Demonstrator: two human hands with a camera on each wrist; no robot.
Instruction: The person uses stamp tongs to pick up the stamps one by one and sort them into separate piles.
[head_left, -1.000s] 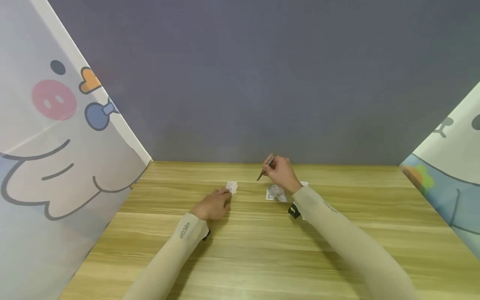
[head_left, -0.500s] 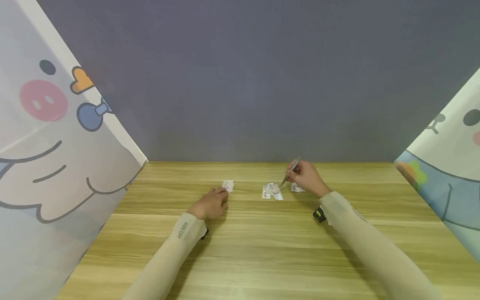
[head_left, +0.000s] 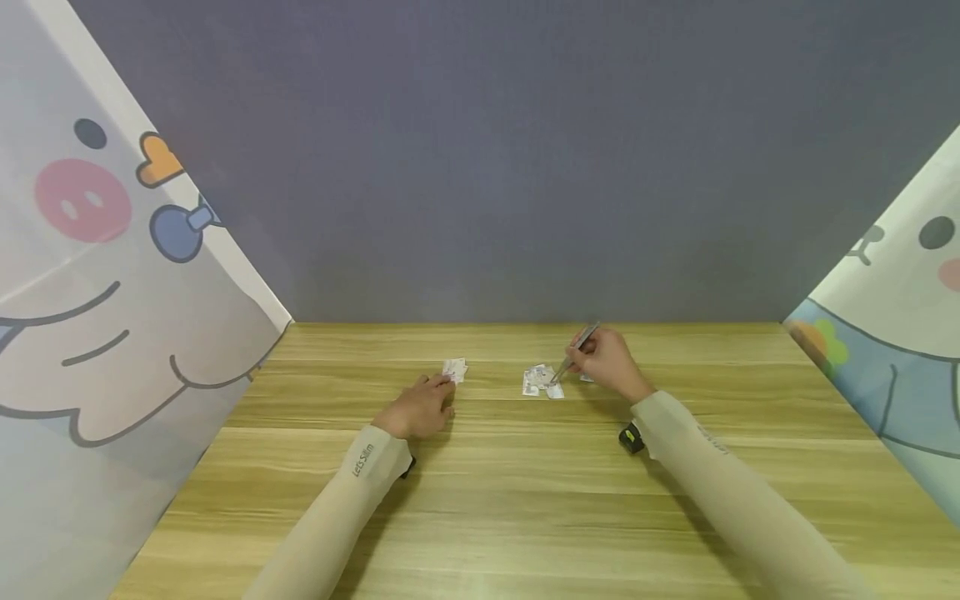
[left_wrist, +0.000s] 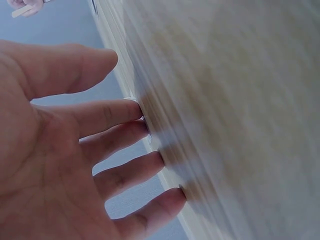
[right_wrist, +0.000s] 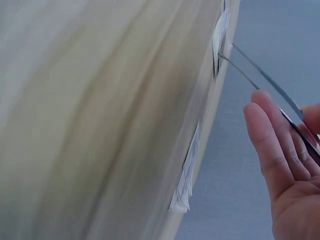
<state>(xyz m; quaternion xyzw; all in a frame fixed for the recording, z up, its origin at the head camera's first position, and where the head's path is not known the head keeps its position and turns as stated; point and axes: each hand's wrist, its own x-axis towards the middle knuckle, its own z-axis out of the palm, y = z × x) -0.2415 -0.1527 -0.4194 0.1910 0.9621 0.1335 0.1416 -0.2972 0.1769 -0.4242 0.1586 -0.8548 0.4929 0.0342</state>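
Holding the tweezers (head_left: 585,339): the right hand (head_left: 609,364), thumb and fingers pinched round the grey metal, which slants down and left.
Tips of the tweezers: slightly apart, at the right side of the middle papers (head_left: 536,381); whether they grip a piece, I cannot tell.
Left hand (head_left: 417,408): spread and relaxed, palm down, fingertips on the tabletop (head_left: 480,500), index finger touching the near edge of the left papers (head_left: 454,369), thumb clear of the surface.
Middle papers: small white printed pieces, overlapping in a flat cluster between the two hands, toward the far edge.
Left papers: a smaller overlapping group, apart from the middle papers.
Right papers (head_left: 587,378): white, mostly hidden behind the right hand in the head view.
Sleeves (head_left: 326,521): cream, on both arms.
Backdrop (head_left: 480,167): plain grey, behind the tabletop.
Side panels (head_left: 82,200): cartoon animals, left and right.
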